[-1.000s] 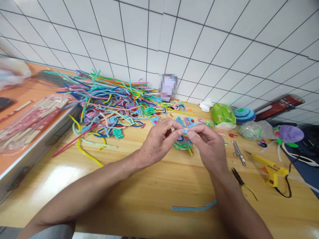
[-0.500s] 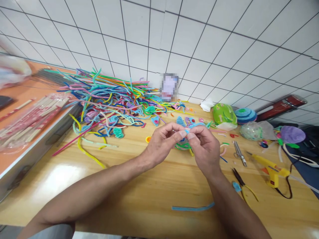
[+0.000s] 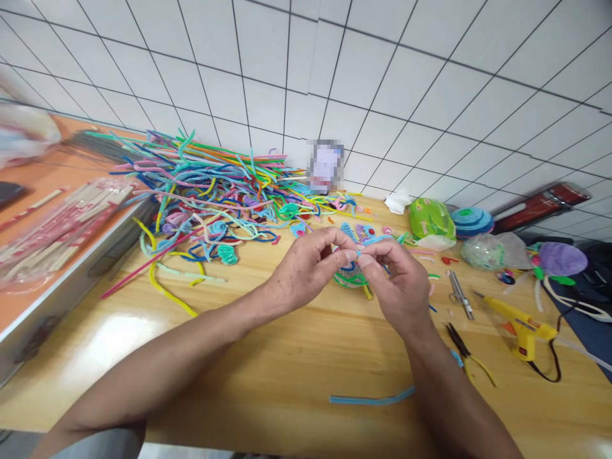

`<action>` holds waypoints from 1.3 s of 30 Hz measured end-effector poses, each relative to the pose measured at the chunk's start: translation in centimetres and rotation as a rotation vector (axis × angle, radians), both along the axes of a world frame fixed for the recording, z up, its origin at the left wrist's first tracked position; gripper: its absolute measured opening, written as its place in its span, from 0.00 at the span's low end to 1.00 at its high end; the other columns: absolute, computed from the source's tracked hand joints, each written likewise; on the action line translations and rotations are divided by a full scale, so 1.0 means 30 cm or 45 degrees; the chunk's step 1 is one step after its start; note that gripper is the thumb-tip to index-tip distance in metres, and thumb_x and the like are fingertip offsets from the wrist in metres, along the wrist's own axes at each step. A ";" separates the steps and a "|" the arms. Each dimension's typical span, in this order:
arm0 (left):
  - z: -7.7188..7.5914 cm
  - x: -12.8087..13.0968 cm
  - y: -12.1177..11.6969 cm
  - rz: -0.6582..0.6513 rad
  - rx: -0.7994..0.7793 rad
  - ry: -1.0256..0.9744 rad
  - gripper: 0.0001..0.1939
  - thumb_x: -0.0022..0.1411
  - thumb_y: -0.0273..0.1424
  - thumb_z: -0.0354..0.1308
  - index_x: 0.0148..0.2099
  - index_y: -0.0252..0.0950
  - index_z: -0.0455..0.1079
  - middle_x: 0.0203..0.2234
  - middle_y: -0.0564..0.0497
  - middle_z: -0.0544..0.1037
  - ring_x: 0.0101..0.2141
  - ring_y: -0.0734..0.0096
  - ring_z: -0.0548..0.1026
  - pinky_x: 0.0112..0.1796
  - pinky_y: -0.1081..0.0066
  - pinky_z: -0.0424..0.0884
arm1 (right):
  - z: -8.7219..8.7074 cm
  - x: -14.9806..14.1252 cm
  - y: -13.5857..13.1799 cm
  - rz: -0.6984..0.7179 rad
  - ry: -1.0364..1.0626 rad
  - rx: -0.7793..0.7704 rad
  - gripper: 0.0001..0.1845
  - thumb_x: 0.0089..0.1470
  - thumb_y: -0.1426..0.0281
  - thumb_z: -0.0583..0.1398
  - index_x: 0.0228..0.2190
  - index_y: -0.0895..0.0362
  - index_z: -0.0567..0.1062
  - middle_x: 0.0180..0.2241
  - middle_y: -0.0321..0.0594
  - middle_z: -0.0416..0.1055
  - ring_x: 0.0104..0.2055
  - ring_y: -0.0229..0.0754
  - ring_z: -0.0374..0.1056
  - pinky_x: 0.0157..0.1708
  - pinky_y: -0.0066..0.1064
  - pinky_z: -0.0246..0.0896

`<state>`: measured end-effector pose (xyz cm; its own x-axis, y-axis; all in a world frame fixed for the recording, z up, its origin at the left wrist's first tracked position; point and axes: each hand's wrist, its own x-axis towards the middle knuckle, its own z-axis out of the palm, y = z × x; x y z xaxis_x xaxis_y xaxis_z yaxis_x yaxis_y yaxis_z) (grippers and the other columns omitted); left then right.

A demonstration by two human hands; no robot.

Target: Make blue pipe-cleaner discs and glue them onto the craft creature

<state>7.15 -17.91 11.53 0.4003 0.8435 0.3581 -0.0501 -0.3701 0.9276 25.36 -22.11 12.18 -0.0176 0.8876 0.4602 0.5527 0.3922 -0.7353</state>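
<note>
My left hand (image 3: 310, 264) and my right hand (image 3: 399, 280) meet above the table, thumbs and forefingers pinched together. Between the fingertips shows a small bit of light-blue pipe cleaner (image 3: 358, 254), mostly hidden, with both hands gripping it. Just behind and below lies a rounded piece with a green edge (image 3: 351, 280), partly covered by the hands. Beyond the fingers are a striped blue pipe-cleaner shape (image 3: 347, 231) and a purple one with a red spot (image 3: 366, 231). A loose blue pipe cleaner (image 3: 370, 400) lies near my right forearm.
A heap of coloured pipe cleaners (image 3: 215, 185) spreads at the back left, beside wrapped chopsticks (image 3: 62, 223). A phone (image 3: 326, 166) leans on the tiled wall. To the right lie scissors (image 3: 459, 295), pliers (image 3: 466, 350) and a yellow glue gun (image 3: 519, 322).
Both hands have shifted slightly; the left now covers the small orange piece beside it. My right hand has moved a little right. The pinch on the blue bit persists.
</note>
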 end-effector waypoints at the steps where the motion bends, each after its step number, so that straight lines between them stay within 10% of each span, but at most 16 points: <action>1: -0.003 0.004 -0.002 -0.011 -0.062 -0.053 0.09 0.67 0.36 0.62 0.38 0.35 0.74 0.27 0.54 0.75 0.26 0.76 0.67 0.29 0.73 0.64 | -0.008 0.000 -0.001 0.001 0.046 -0.031 0.06 0.63 0.65 0.63 0.33 0.53 0.78 0.29 0.33 0.74 0.28 0.37 0.65 0.29 0.31 0.60; 13: -0.047 0.061 -0.025 -0.061 -0.612 -0.473 0.24 0.55 0.50 0.73 0.38 0.35 0.74 0.21 0.59 0.69 0.21 0.81 0.60 0.24 0.75 0.57 | -0.055 -0.037 0.006 -0.021 0.313 -0.077 0.07 0.62 0.64 0.63 0.33 0.52 0.76 0.28 0.33 0.73 0.29 0.38 0.66 0.30 0.30 0.63; 24: -0.008 -0.004 0.025 -0.015 0.132 0.046 0.04 0.65 0.27 0.63 0.34 0.35 0.76 0.26 0.55 0.74 0.27 0.77 0.66 0.30 0.74 0.60 | 0.011 0.008 0.009 -0.030 -0.413 0.333 0.08 0.57 0.77 0.62 0.30 0.51 0.73 0.28 0.34 0.73 0.29 0.38 0.66 0.31 0.33 0.60; 39: -0.032 0.049 -0.028 -0.048 -0.473 -0.456 0.22 0.57 0.48 0.73 0.36 0.34 0.73 0.20 0.59 0.67 0.22 0.80 0.60 0.24 0.76 0.58 | -0.064 -0.028 0.003 -0.002 0.324 0.034 0.04 0.63 0.66 0.65 0.36 0.52 0.79 0.32 0.33 0.75 0.33 0.38 0.69 0.35 0.31 0.64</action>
<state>8.63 -18.75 10.56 0.3398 0.9272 0.1573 -0.3957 -0.0108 0.9183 24.54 -22.03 10.25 0.1035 0.8749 0.4731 0.3519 0.4127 -0.8402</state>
